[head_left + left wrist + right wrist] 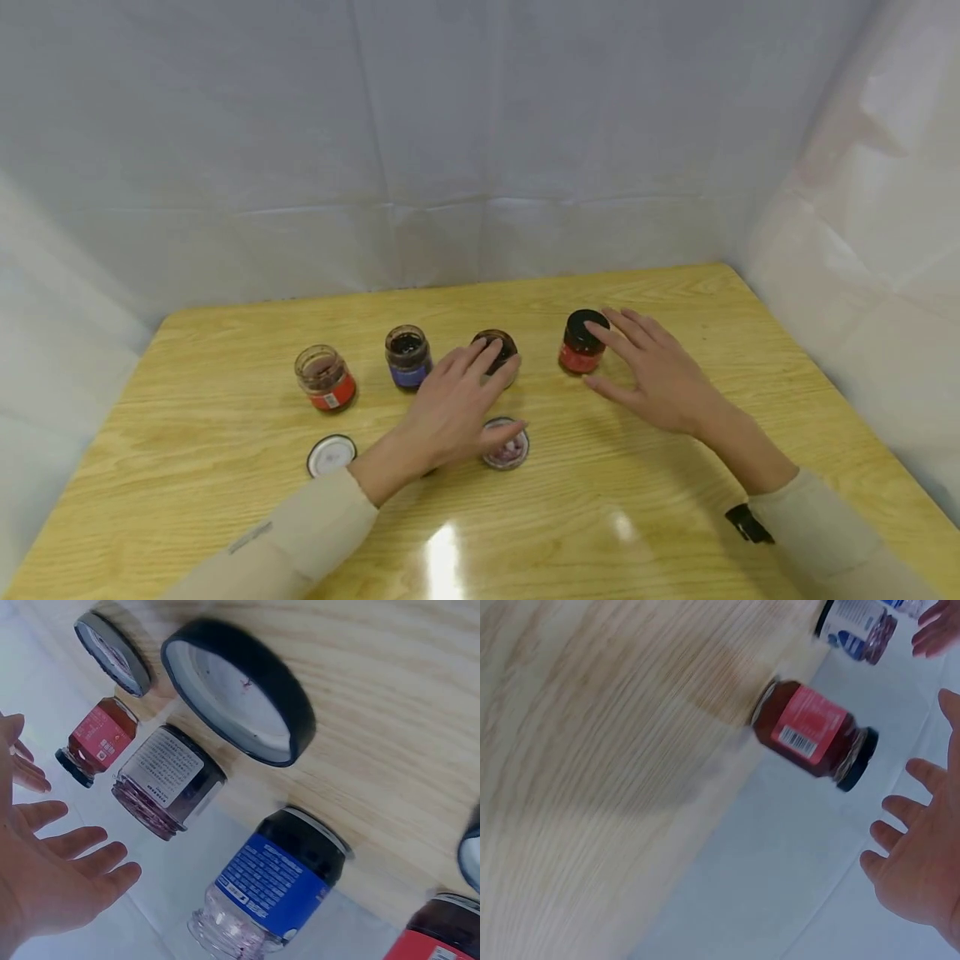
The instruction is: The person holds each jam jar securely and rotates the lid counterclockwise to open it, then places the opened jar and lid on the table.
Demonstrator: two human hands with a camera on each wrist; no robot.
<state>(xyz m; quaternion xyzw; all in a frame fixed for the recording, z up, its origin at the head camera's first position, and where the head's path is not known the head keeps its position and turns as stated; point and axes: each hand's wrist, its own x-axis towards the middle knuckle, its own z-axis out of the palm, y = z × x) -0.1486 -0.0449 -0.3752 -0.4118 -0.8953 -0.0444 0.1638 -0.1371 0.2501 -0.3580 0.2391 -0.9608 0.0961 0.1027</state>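
Observation:
Spread over the third jar (510, 377), my left hand (461, 408) hides part of it in the head view; the left wrist view shows that open jar (169, 776) apart from the hand (60, 877). My right hand (663, 375) has its fingers spread beside a red-labelled jar (581, 343) with a black lid on. In the right wrist view a gap separates this jar (810, 731) from the hand (922, 847). Neither hand holds anything. Below my left hand lies an upturned lid (506, 446) with dark residue inside.
An open blue-labelled jar (408, 360) and an open red-labelled jar (327, 382) stand to the left. Another upturned lid (331, 455) lies in front of them; a further lid (240, 690) shows in the left wrist view. A pale curtain (450, 150) hangs behind the wooden table (660, 517).

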